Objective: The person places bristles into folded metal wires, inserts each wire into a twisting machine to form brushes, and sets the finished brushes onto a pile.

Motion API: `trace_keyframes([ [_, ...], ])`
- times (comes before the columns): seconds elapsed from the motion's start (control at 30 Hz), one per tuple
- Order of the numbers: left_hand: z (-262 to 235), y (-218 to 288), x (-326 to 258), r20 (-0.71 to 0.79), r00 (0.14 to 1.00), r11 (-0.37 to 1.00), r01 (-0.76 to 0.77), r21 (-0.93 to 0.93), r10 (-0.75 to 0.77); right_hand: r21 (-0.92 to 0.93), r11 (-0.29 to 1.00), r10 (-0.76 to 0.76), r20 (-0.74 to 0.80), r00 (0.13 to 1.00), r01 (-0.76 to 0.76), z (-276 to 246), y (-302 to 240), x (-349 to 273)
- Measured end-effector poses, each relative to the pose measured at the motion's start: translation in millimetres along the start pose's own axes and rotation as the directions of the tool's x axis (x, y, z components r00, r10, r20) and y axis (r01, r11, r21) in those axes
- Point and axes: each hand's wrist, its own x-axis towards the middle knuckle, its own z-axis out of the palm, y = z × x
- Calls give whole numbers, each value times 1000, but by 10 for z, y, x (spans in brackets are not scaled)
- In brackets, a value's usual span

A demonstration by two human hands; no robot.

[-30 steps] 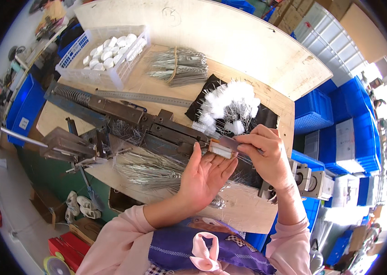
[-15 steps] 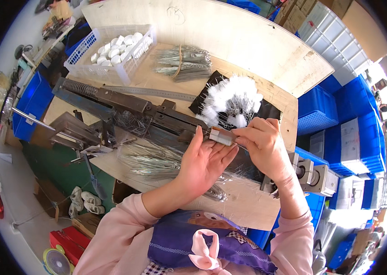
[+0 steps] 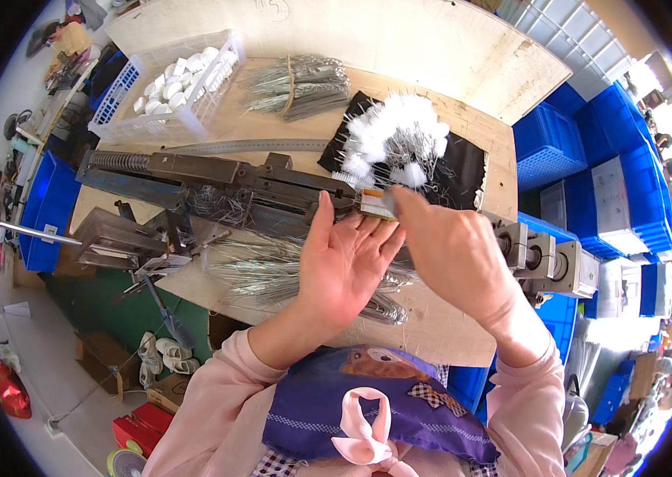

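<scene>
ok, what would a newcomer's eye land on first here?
Probably the bright pile of white brushes on the black cloth, beyond the hands. Next, the long dark metal machine across the bench, with the left hand palm up by a small white piece at its end and the right hand just to the right. Then the white caps in the clear basket, far left on the bench.

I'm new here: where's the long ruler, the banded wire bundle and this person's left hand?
Long ruler (image 3: 252,145): head view, middle of its strip.
Banded wire bundle (image 3: 316,84): head view, wires right of the band.
Left hand (image 3: 339,269): head view, middle of the open palm.
</scene>
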Motion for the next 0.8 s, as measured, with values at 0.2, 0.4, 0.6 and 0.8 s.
trace_keyframes([
  [0.2,198,35,26,-267,963,996,59,64,-40,-199,977,-81,-23,996,75,51,-107,33],
  [0.4,98,49,52,-287,957,984,95,151,-48,-99,994,-28,103,994,38,-15,10,0],
  [0.6,-201,-317,-23,-318,942,951,-1,310,105,448,891,46,64,997,-70,645,182,-993],
  [0.8,-129,-536,-190,-572,817,834,262,485,77,319,946,44,76,996,-66,1325,278,-1035],
])
